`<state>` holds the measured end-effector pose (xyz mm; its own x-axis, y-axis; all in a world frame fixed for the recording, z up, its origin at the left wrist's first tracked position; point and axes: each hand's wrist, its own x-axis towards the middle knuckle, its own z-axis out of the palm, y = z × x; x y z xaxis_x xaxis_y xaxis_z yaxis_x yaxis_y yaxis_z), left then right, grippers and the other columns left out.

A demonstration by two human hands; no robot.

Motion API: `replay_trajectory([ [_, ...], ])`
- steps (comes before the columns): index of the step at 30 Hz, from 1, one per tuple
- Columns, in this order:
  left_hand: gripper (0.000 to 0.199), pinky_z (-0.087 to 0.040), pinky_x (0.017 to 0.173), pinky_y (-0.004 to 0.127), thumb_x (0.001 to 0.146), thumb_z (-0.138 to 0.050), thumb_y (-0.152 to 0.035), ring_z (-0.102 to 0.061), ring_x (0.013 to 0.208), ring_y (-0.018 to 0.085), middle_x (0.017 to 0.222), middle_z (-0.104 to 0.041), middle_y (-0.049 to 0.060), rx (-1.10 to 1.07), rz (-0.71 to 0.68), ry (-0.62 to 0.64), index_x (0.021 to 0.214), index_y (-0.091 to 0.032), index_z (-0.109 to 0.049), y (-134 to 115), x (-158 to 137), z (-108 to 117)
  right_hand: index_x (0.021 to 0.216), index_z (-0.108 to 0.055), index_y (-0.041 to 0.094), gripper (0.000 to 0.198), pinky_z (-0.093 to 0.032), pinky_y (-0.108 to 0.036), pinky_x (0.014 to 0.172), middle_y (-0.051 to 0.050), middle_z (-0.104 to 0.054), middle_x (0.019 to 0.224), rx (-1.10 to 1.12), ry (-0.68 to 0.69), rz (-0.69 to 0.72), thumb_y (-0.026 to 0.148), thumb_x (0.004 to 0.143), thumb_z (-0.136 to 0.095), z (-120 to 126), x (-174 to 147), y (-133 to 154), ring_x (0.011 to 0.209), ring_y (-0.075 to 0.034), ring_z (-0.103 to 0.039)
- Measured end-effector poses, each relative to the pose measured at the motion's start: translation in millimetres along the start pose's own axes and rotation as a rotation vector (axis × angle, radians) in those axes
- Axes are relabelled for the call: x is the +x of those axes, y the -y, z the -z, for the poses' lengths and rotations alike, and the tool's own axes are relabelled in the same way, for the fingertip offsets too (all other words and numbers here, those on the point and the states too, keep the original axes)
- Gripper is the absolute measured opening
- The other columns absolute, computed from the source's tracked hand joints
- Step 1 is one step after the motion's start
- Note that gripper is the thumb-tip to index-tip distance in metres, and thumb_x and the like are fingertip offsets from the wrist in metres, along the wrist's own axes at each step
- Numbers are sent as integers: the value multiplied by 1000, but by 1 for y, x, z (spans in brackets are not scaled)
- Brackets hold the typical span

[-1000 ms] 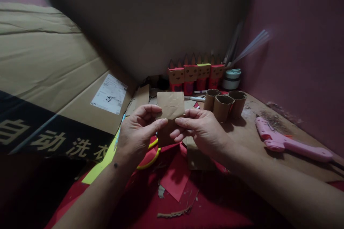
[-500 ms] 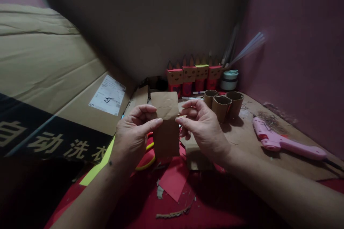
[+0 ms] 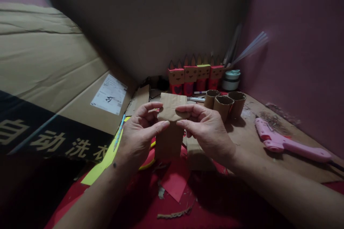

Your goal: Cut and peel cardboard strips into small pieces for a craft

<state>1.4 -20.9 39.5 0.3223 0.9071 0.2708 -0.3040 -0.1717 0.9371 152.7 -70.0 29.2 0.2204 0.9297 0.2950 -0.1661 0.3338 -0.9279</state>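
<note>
A strip of brown cardboard (image 3: 169, 143) with a crosswise crease is held upright in front of me, its upper part tilted back. My left hand (image 3: 139, 128) pinches its left edge at the crease, thumb in front. On the other side, my right hand (image 3: 206, 128) grips it with the thumb at the crease and the fingers on the upper part. Below lie a red paper piece (image 3: 176, 182) and another cardboard piece (image 3: 200, 157). Yellow-rimmed scissors handles (image 3: 147, 164) show partly behind my left hand.
Three cardboard tubes (image 3: 224, 109) stand right of centre, with a pink glue gun (image 3: 290, 145) farther right. Cardboard figures with faces (image 3: 190, 75) line the back beside a lidded jar (image 3: 231, 79). A large carton (image 3: 53, 78) fills the left; yellow paper (image 3: 99, 168) and a pencil (image 3: 119, 132) lie near it.
The upper part of the cardboard has been bent further at the crease. My right fingers have moved left across its face, and the strip has shifted slightly right.
</note>
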Motion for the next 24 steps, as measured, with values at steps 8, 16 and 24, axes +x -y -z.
replay_trajectory([
  [8, 39, -49, 56, 15, 63, -79, -9, -57, 59, 6, 65, -58, -6, 40, 7, 18, 97, -24, -67, -3, -2, -1, 94, -69, 18, 27, -50, -23, 59, 1, -67, 81, -29, 25, 25, 12, 68, -72, -1, -3, -3, 68, -9, -60],
  [16, 41, -52, 58, 19, 63, -77, -7, -64, 62, 10, 75, -69, -2, -63, 72, 70, 98, -24, -66, -7, -4, 0, 92, -70, 18, 26, -54, -27, 65, 1, -68, 75, -2, -5, 21, 13, 67, -73, -4, -3, 2, 67, -11, -62],
  [24, 47, -55, 71, 25, 66, -76, -10, -66, 75, 15, 79, -70, -1, 123, -63, 39, 108, -27, -62, -8, -8, -6, 92, -68, 20, 20, -53, -28, 66, 0, -67, 78, -102, -5, 111, 17, 73, -70, 0, -4, 0, 71, -13, -61],
])
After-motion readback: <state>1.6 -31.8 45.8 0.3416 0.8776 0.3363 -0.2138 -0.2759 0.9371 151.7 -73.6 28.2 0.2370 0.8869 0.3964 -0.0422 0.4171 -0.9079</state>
